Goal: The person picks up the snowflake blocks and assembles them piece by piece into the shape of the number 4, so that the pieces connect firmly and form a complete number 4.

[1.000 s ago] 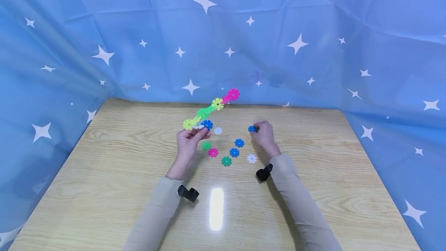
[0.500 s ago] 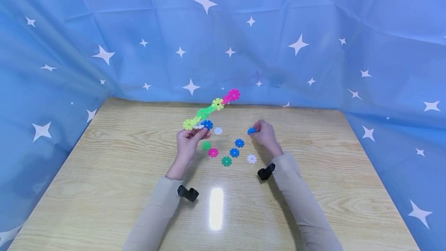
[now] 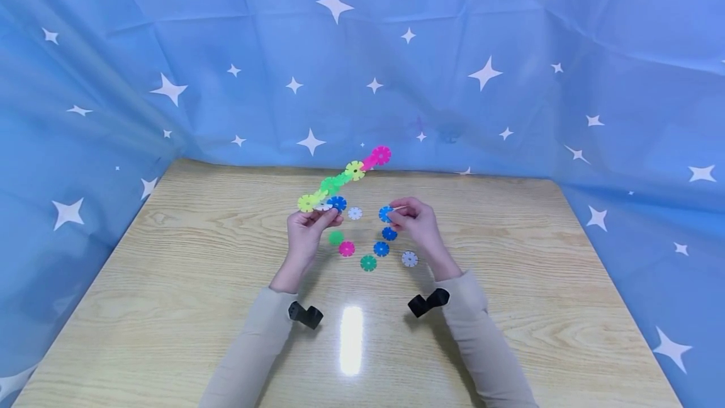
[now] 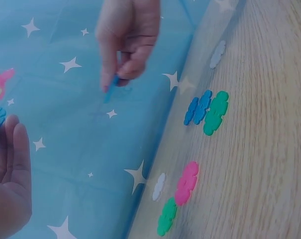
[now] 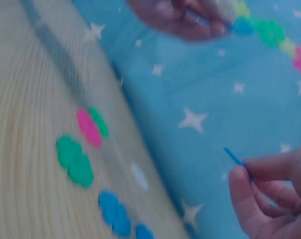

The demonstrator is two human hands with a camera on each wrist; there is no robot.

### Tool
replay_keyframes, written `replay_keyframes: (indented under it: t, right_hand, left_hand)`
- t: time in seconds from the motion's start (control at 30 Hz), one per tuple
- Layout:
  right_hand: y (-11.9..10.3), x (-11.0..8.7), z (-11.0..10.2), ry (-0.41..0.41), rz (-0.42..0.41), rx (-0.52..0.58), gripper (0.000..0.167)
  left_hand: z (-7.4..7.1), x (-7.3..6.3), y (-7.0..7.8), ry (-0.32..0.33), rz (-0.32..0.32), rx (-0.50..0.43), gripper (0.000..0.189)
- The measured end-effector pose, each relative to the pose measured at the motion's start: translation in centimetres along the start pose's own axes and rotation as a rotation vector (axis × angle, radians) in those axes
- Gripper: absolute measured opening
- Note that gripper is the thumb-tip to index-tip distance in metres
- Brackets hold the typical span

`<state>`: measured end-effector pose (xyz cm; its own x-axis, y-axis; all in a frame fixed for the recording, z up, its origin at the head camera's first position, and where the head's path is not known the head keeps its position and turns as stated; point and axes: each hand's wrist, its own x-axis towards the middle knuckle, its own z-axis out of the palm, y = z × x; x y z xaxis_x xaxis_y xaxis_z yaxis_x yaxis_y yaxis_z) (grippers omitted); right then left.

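Observation:
In the head view my left hand [image 3: 306, 232] pinches a chain of notched plastic discs, near its white disc [image 3: 323, 206] and blue end disc [image 3: 337, 203]. From there the chain slants up and right through yellow discs [image 3: 308, 203] and green discs [image 3: 330, 186] to a pink disc [image 3: 381, 155]. My right hand [image 3: 419, 222] pinches a loose blue disc [image 3: 386, 214] between thumb and fingers, to the right of the chain and apart from it. The right wrist view shows this blue disc [image 5: 233, 156] edge-on.
Below the hands, several loose discs lie on the wooden table [image 3: 198, 307]: white [image 3: 355, 213], green [image 3: 336, 237], pink [image 3: 347, 249], dark green [image 3: 368, 263], blue [image 3: 381, 249] and another white one [image 3: 410, 259]. A blue star-patterned cloth [image 3: 362, 49] hangs behind the table.
My right hand has moved left with its blue disc, closer to the chain, and the disc has turned to face the head camera more. The left hand and chain have barely moved.

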<state>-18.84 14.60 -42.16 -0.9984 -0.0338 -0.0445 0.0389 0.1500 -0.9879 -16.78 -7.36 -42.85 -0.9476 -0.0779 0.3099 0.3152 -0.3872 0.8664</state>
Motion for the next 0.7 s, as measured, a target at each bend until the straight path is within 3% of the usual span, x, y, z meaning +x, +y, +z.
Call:
replay_keyframes:
  t: [0.37,0.7]
  right_hand:
    - [-2.9,-1.9,2.7,-0.032,-0.099,0.142,0.023]
    - [-4.1,-2.3,4.2,-0.049,-0.123,0.221,0.023]
  left_hand:
    - [0.2,-0.1,0.3,0.0,0.004,0.017,0.012]
    - [0.3,-0.2,0.0,-0.019,0.003,0.018,0.012]
